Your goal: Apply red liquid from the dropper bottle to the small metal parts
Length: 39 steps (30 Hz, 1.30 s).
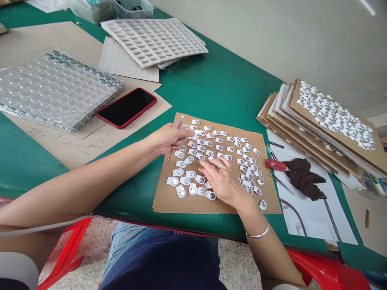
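A brown cardboard sheet (187, 206) lies on the green table, covered with rows of small white tabs, each bearing a round dark-and-silver piece. Over its upper left part, my left hand (173, 138) is closed around metal tweezers (180, 122), which slant down past the fingers. A white tab (196, 133) is at its fingertips. My right hand (222, 179), with a ring and a bracelet, hovers low over the middle of the sheet, fingers extended and slightly apart. Tabs lie close to its fingertips, and nothing is visibly held in it.
Left of the sheet are a red-edged phone (127, 108) and a clear plastic tray (54, 92). White foam trays (154, 40) sit behind. At right stand stacked cardboard sheets (298, 104) with more tabs, a red-handled tool (275, 164), other tweezers (279, 182) and dark cloth (304, 177).
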{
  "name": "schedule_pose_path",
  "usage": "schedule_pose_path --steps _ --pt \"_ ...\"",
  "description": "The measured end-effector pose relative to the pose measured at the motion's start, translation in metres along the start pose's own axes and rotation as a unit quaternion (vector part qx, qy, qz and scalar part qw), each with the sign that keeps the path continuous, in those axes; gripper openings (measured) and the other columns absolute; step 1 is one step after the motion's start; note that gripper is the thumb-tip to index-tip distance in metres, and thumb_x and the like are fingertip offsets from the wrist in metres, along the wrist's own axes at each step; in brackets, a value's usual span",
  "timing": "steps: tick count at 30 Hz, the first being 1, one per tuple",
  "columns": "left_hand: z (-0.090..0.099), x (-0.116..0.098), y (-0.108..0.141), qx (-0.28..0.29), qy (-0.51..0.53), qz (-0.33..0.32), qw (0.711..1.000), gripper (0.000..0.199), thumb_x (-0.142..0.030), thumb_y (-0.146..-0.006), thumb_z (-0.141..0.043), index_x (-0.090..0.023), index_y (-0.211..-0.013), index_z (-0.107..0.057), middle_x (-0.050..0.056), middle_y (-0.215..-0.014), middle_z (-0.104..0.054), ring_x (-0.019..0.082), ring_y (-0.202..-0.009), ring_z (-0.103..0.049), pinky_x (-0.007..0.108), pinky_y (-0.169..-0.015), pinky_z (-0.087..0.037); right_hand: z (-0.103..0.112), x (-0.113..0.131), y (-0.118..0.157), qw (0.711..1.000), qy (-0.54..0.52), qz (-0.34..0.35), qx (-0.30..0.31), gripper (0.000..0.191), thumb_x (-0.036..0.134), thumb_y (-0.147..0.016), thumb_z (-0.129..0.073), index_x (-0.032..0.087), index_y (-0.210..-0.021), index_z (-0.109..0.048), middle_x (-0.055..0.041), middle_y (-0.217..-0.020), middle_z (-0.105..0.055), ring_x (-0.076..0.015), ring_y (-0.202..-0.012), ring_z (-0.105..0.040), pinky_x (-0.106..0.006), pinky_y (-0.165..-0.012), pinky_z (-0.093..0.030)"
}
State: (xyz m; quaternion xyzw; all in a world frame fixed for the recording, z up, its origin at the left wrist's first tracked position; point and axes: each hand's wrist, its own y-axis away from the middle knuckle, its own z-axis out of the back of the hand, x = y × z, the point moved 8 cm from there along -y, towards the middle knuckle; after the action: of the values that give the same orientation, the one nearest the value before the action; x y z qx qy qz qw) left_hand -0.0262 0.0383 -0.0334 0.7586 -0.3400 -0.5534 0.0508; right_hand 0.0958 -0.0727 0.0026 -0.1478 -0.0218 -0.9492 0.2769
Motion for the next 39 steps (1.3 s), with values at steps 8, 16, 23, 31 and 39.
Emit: schedule_pose_path --steps 8,16,23,31,39 --pt "0.002 -0.002 0.0 -0.003 -0.029 -0.014 0.999 0.012 -0.017 -0.074 -0.068 -0.012 -0.074 -0.057 -0.011 -0.044 -0.026 0.001 -0.033 -0.019 0.014 -0.032 -0.015 0.001 0.005 -0.002 1.0 -0.008 0.01 -0.012 0.04 0.018 -0.093 -0.036 0.017 -0.133 -0.041 -0.0036 -0.095 -0.072 -0.0207 -0.112 -0.052 -0.048 -0.108 -0.025" --pt "-0.005 -0.021 0.01 -0.044 -0.138 -0.083 0.986 0.01 -0.02 -0.073 -0.068 -0.012 -0.075 -0.061 -0.009 -0.048 -0.029 0.001 -0.037 -0.02 0.016 -0.037 -0.014 0.098 -0.054 0.051 0.894 -0.124 -0.124 -0.413 0.027 0.025 -0.082 -0.059 0.022 -0.109 -0.058 -0.0047 -0.097 -0.065 -0.0185 -0.095 -0.061 -0.039 -0.088 -0.05" --pt "-0.05 -0.025 0.02 -0.032 -0.395 -0.128 0.909 0.023 -0.033 -0.075 -0.066 -0.012 -0.084 -0.07 -0.006 -0.049 -0.036 0.004 -0.043 -0.027 0.019 -0.041 -0.02 0.136 -0.092 0.124 0.719 -0.151 -0.201 -0.648 0.014 0.022 -0.068 -0.072 0.019 -0.082 -0.068 0.0027 -0.067 -0.064 -0.014 -0.062 -0.063 -0.035 -0.063 -0.056" --pt "-0.081 -0.015 0.033 -0.011 -0.573 -0.169 0.802 0.022 -0.029 -0.08 -0.058 -0.012 -0.084 -0.071 -0.006 -0.043 -0.037 0.005 -0.04 -0.029 0.02 -0.04 -0.023 0.154 -0.094 0.136 0.669 -0.198 -0.161 -0.698 0.019 0.027 -0.083 -0.054 0.015 -0.072 -0.065 0.008 -0.039 -0.045 -0.0094 -0.033 -0.046 -0.032 -0.041 -0.05" --pt "-0.076 0.016 0.043 0.051 -0.738 -0.231 0.632 0.025 -0.013 -0.081 -0.048 -0.017 -0.092 -0.07 0.005 -0.085 -0.071 0.017 -0.076 -0.063 0.027 -0.065 -0.047 0.143 -0.091 0.136 0.68 -0.19 -0.19 -0.682 0.022 0.023 -0.078 -0.058 0.019 -0.057 -0.058 0.0067 -0.041 -0.041 -0.0092 -0.037 -0.045 -0.029 -0.042 -0.043"
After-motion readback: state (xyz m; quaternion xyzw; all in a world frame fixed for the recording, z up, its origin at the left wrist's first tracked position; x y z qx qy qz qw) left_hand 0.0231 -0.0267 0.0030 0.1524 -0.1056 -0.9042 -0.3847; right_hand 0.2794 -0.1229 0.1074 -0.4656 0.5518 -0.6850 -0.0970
